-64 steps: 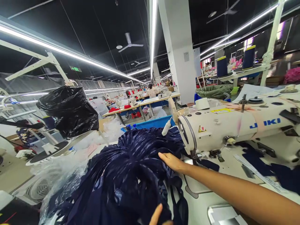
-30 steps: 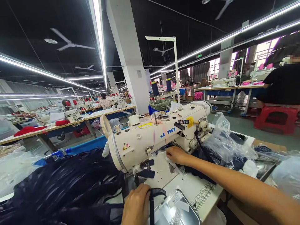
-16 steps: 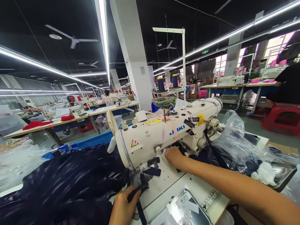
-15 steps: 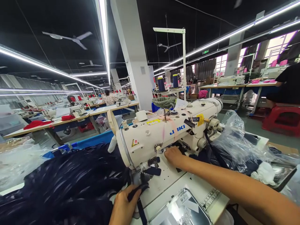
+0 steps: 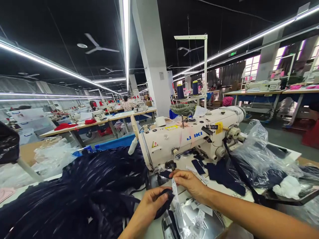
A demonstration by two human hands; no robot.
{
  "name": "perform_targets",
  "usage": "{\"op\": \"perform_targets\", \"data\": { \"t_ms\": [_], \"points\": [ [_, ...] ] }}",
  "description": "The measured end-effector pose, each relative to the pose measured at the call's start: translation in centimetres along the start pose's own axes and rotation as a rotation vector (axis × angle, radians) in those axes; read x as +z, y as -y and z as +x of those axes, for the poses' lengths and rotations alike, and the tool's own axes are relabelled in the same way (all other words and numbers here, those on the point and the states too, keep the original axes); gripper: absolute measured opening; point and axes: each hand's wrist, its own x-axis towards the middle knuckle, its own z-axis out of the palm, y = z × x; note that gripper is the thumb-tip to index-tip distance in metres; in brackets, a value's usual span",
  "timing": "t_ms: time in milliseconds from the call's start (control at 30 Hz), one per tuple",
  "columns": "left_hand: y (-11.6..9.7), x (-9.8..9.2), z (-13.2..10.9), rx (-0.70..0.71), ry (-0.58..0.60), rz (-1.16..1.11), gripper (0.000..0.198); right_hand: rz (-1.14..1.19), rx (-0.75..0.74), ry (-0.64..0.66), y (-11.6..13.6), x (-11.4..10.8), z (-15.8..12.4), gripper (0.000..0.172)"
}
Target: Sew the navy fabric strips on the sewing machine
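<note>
A strip of dark navy fabric (image 5: 165, 200) is pinched in my left hand (image 5: 152, 204), in front of the sewing machine. My right hand (image 5: 188, 182) closes thumb and fingers on the top of a white printed label (image 5: 176, 199), which hangs down beside the fabric. The two hands are close together, just below the needle area of the white sewing machine (image 5: 184, 136). Below them lies a shiny metal tray (image 5: 216, 222) with several printed labels in it.
A large heap of navy fabric (image 5: 87, 186) spreads over the left of the table. Right of the machine are clear plastic wrapping (image 5: 254, 149), navy cloth pieces (image 5: 224, 176) and another metal tray (image 5: 299, 199). Two navy thread cones (image 5: 179, 91) stand behind.
My right hand has come back from under the machine arm towards my left hand and now holds a label. My left hand has lifted the navy strip slightly rightwards. The view has swung left.
</note>
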Motion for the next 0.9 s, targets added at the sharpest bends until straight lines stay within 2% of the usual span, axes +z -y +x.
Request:
{"op": "perform_targets", "data": {
  "t_ms": [133,233,333,400,500,633,800,900],
  "points": [
    [0.1,-0.3,-1.1,-0.105,-0.012,-0.09,0.043,0.071,0.014,-0.038,0.2,1.6,0.1,0.026],
    [0.5,-1.0,-1.6,-0.142,-0.008,-0.015,0.047,0.111,0.029,-0.077,0.4,1.4,0.1,0.029],
    [0.4,-1.2,-1.3,-0.143,-0.039,0.06,0.062,0.123,0.019,-0.115,0.5,0.9,0.0,0.029],
    [0.2,-0.6,-0.9,-0.085,-0.05,0.064,0.065,0.112,-0.007,-0.129,0.6,0.9,-0.2,0.028],
    [-0.1,1.1,-0.4,-0.013,-0.019,0.028,0.058,0.09,-0.036,-0.149,0.5,1.1,-0.5,0.028],
    [-0.1,3.0,-0.2,-0.041,-0.054,-0.063,0.049,0.04,-0.059,-0.128,0.3,1.0,-1.0,0.03],
    [0.1,3.4,-0.1,-0.055,-0.154,-0.022,0.05,-0.103,-0.072,-0.045,1.0,-0.4,-1.4,0.042],
    [0.8,3.3,0.6,-0.006,-0.16,0.026,0.054,-0.207,-0.096,-0.036,1.8,-0.7,-1.3,0.04]
  ]
}}
